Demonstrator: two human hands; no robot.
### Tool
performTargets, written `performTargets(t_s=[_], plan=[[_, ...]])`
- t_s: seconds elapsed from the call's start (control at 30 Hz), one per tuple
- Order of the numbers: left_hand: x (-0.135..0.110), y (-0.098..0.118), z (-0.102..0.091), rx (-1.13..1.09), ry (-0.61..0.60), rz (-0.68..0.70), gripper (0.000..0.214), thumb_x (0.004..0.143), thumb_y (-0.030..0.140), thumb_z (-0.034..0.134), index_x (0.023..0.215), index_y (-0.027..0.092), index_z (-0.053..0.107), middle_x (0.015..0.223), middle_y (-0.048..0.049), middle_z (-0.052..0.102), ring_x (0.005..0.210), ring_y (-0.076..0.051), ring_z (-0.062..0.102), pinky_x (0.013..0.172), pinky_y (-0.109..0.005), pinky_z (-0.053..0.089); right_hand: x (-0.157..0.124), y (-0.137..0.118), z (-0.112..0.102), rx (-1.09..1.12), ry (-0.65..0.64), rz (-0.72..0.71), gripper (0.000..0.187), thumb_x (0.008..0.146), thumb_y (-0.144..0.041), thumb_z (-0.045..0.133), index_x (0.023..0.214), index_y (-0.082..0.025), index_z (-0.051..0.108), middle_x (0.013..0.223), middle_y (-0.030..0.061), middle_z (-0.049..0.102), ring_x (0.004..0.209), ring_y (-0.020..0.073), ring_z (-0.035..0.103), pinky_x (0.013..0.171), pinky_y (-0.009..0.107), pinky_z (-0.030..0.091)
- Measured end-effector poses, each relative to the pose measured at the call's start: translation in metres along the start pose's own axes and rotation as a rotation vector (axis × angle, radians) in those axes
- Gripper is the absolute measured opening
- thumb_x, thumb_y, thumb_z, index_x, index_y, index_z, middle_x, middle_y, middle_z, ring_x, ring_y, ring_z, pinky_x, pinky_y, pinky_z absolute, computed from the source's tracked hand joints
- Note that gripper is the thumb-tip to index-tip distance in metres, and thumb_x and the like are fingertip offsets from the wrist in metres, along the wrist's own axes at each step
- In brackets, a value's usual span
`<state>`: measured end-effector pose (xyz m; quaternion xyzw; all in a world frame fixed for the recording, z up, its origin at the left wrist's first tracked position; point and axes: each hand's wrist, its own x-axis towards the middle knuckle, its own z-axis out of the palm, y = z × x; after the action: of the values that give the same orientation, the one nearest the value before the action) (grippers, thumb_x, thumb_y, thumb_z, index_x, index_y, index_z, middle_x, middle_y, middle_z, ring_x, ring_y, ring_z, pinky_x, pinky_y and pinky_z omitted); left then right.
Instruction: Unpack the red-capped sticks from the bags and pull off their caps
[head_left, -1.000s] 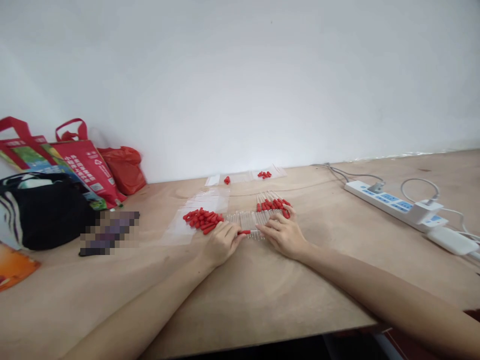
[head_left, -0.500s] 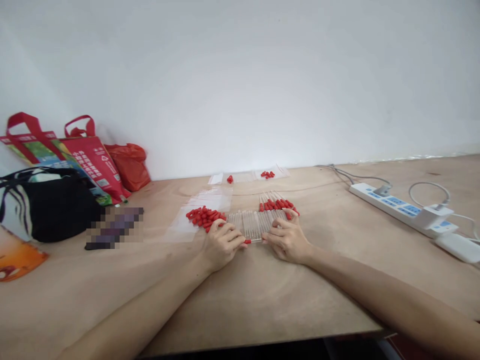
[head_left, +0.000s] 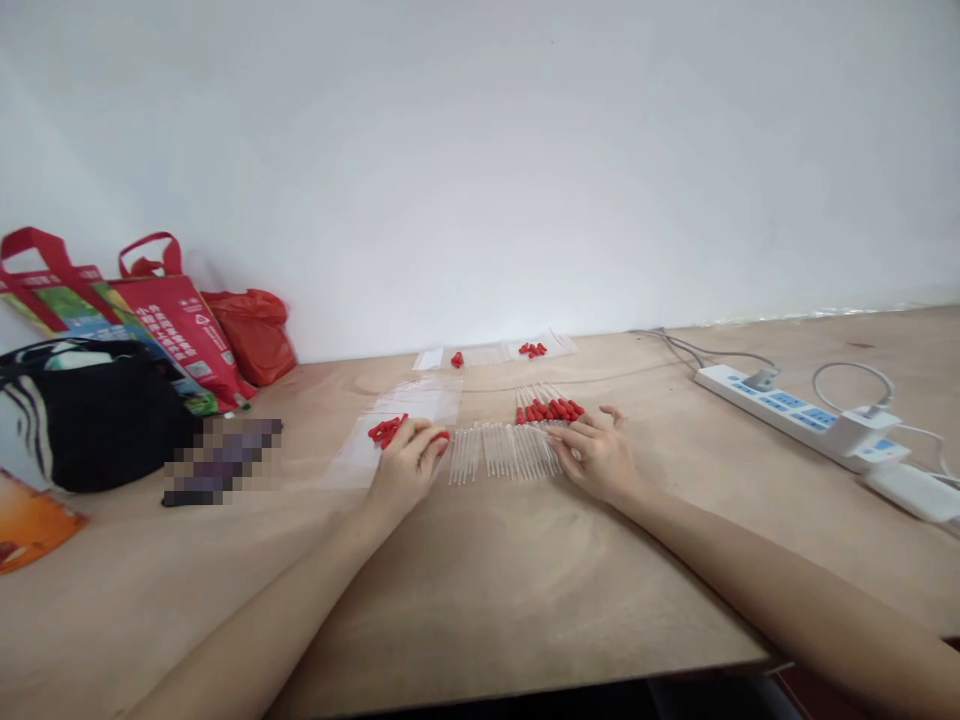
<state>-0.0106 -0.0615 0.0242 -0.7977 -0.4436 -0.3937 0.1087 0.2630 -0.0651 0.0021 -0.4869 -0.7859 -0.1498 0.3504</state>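
Over a pile of red rubber dropper bulbs (head_left: pixel 386 430) is my left hand (head_left: pixel 409 455), its fingers closed at a red bulb (head_left: pixel 443 436); the hand hides most of the pile. Clear thin dropper tubes (head_left: pixel 517 452) lie side by side in a row between the hands. My right hand (head_left: pixel 596 455) is at the row's right end, thumb and fingertips apart against the tubes and the little finger raised. Just beyond it lie several tubes fitted with red bulbs (head_left: pixel 555 410). Part of that group is behind my right fingers.
Clear plastic bags (head_left: pixel 352 455) lie under the pile and, with a few bulbs (head_left: pixel 533 350), by the wall. A white power strip (head_left: pixel 795 410) with cords is on the right. Shopping bags (head_left: pixel 176 330), a black bag (head_left: pixel 112 420) and a blurred-out dark object (head_left: pixel 225 460) are left.
My left hand has moved left, from the tube row onto the bulb pile. My right hand has let go of the bulb-fitted tube in front and shifted slightly right and away from me.
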Motion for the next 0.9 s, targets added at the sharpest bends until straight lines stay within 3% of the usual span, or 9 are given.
performTargets(t_s=[0.17,0.27,0.47,0.6,0.73,0.9], plan=[[0.016,-0.012,-0.007,0.067,0.009,-0.247,0.026,0.08,0.023,0.04,0.099,0.016,0.057,0.086,-0.0059,0.053,0.076,-0.015,0.055,0.069,-0.027,0.046,0.009,-0.008,0.017,-0.048,-0.014,0.039,0.026,0.083,-0.024,0.041,0.083,-0.025,0.066,0.075,0.0016,0.067,0.078,0.0156,0.051,0.087,0.038,0.016],[0.021,-0.016,-0.005,0.107,-0.025,-0.328,0.025,0.076,0.024,0.046,0.099,0.018,0.054,0.083,-0.0037,0.057,0.072,-0.016,0.055,0.067,-0.027,0.045,0.011,-0.01,0.022,-0.089,-0.054,0.031,0.024,0.081,-0.022,0.042,0.083,-0.024,0.066,0.076,0.0026,0.065,0.079,0.0169,0.049,0.085,0.038,0.017],[0.022,-0.025,0.002,0.285,-0.137,-0.32,0.013,0.073,0.032,0.052,0.079,0.021,0.053,0.076,-0.0015,0.062,0.074,-0.02,0.056,0.072,-0.033,0.039,0.01,-0.015,0.018,-0.107,-0.17,0.011,0.028,0.083,-0.035,0.04,0.084,-0.021,0.065,0.083,0.0056,0.062,0.083,0.0197,0.045,0.083,0.041,0.017],[0.02,-0.029,0.004,0.297,-0.162,-0.318,0.016,0.074,0.036,0.053,0.08,0.021,0.055,0.078,-0.002,0.064,0.078,-0.021,0.056,0.076,-0.034,0.036,0.009,-0.018,0.016,-0.088,-0.211,-0.004,0.038,0.082,-0.048,0.038,0.088,-0.021,0.065,0.084,0.0068,0.061,0.085,0.0206,0.045,0.084,0.041,0.017],[0.021,-0.027,0.001,0.302,-0.156,-0.318,0.018,0.074,0.037,0.053,0.081,0.021,0.057,0.082,-0.0018,0.065,0.081,-0.021,0.055,0.076,-0.033,0.036,0.009,-0.016,0.016,-0.07,-0.184,-0.033,0.044,0.081,-0.054,0.038,0.092,-0.021,0.065,0.083,0.0069,0.06,0.083,0.0197,0.045,0.082,0.039,0.019],[0.025,-0.018,-0.003,0.331,-0.062,-0.302,0.018,0.076,0.036,0.051,0.076,0.02,0.06,0.083,-0.0021,0.064,0.085,-0.021,0.053,0.077,-0.034,0.034,0.01,-0.009,0.019,-0.078,-0.06,0.011,0.039,0.083,-0.049,0.037,0.087,-0.023,0.066,0.081,0.0054,0.06,0.079,0.0181,0.047,0.078,0.037,0.02]])
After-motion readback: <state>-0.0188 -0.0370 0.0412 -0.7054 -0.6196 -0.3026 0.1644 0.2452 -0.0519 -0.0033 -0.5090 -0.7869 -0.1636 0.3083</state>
